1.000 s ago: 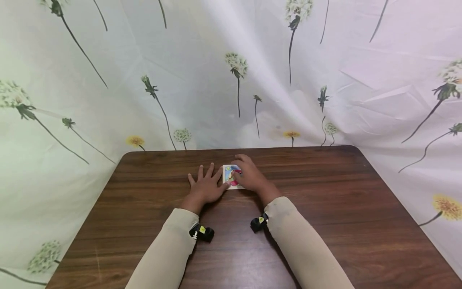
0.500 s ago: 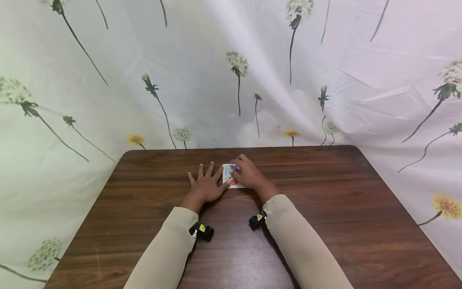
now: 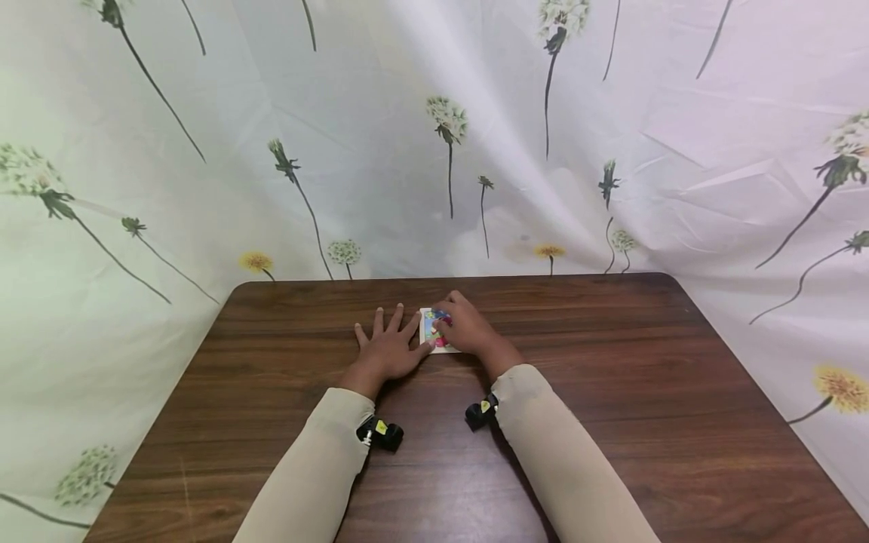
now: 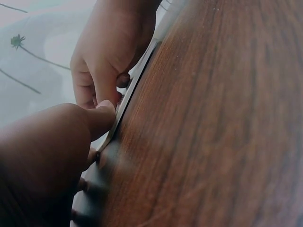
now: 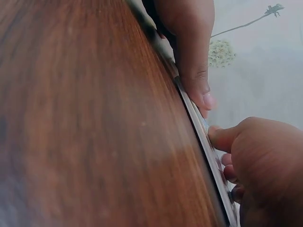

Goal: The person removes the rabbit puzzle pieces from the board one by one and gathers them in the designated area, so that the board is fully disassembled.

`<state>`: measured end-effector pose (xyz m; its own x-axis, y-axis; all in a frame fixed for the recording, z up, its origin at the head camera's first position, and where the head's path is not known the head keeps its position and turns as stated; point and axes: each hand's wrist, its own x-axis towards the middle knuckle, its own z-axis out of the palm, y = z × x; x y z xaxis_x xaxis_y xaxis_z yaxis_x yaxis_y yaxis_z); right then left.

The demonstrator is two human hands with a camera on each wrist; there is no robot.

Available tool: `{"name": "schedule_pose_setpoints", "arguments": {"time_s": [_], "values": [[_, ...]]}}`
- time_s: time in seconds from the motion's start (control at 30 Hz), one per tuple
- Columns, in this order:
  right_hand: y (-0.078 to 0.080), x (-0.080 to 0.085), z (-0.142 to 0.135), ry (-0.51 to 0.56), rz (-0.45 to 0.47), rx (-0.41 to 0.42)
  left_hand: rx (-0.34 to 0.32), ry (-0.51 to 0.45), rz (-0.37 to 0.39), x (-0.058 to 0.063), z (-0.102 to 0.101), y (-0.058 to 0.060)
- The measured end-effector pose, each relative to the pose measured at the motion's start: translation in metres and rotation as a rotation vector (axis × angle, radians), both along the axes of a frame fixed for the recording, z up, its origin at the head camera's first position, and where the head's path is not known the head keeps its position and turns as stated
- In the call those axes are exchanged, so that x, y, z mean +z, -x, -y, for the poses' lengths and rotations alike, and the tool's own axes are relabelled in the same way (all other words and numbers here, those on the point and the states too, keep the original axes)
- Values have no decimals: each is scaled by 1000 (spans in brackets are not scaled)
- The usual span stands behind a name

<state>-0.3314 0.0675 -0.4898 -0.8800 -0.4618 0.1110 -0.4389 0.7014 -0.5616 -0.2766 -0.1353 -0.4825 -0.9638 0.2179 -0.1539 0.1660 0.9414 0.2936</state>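
Note:
A small flat picture board [image 3: 427, 323] with a white border and a bright blue, red and green picture lies near the far side of the table. My left hand [image 3: 389, 354] rests with its fingers spread on the table to the board's left, its thumb on the near left corner. Over the board's right part, my right hand [image 3: 471, 329] bends its thumb and fingers down onto the picture and hides that part. The right wrist view shows the board's thin edge [image 5: 207, 146] under both hands. I cannot tell whether the right fingertips pinch anything.
The dark brown wooden table [image 3: 611, 377] has rounded far corners. Behind it hangs a pale cloth [image 3: 380, 151] printed with dandelions. Each wrist carries a small black camera, the left one [image 3: 382, 435] and the right one [image 3: 480, 412].
The right hand and its wrist have shifted very slightly to the left, its fingers still over the picture. The left hand and the board stay practically in place.

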Motion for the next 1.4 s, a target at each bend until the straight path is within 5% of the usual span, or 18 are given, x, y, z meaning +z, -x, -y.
{"name": "schedule_pose_setpoints", "arguments": {"time_s": [0.77, 1.4], "values": [[4, 7, 11, -25, 95, -78, 10, -29, 19, 1, -1, 0], [3, 4, 8, 85, 106, -81, 6, -40, 23, 0, 0, -1]]}}
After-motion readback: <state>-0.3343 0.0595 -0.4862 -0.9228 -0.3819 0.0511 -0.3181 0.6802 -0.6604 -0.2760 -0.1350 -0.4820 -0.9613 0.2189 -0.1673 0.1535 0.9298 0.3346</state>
